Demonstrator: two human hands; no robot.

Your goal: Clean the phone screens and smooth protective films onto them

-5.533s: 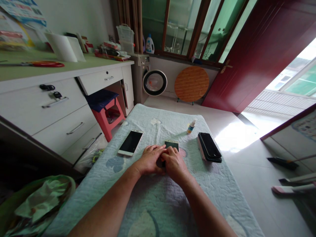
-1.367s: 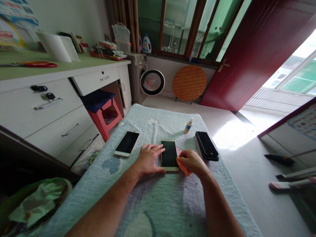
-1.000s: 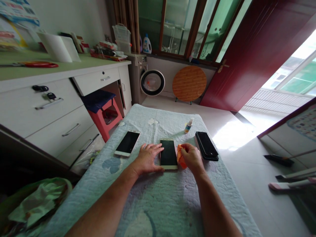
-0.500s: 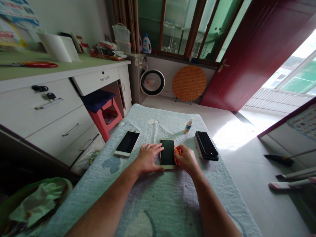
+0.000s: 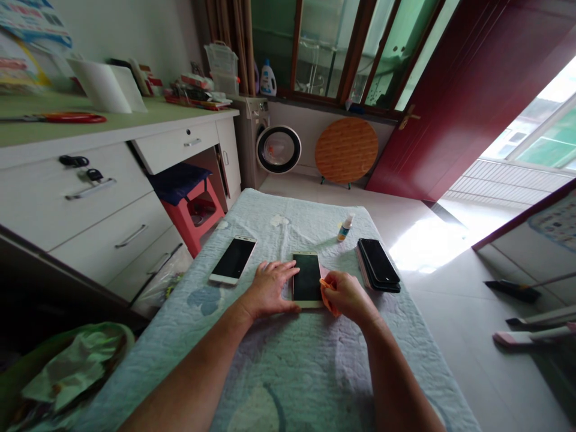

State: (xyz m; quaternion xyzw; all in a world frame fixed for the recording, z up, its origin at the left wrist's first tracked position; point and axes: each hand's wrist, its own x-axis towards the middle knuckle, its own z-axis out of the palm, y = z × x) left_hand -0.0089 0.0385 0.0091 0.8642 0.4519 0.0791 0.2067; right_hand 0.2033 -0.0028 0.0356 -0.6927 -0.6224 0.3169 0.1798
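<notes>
Gold-framed smartphone (image 5: pixel 307 277) face up on the quilted cover (image 5: pixel 301 366) before the person: the left hand (image 5: pixel 271 289), fingers spread wide, rests its fingertips over the near-left edge; the right hand (image 5: pixel 351 296), fingers closed, pinches an orange cloth (image 5: pixel 329 299) at the opposite edge. A white-framed smartphone (image 5: pixel 233 260) lies left; rightward, an upright spray bottle (image 5: pixel 345 229) stands near a stack topped by a black smartphone (image 5: pixel 378 260)
</notes>
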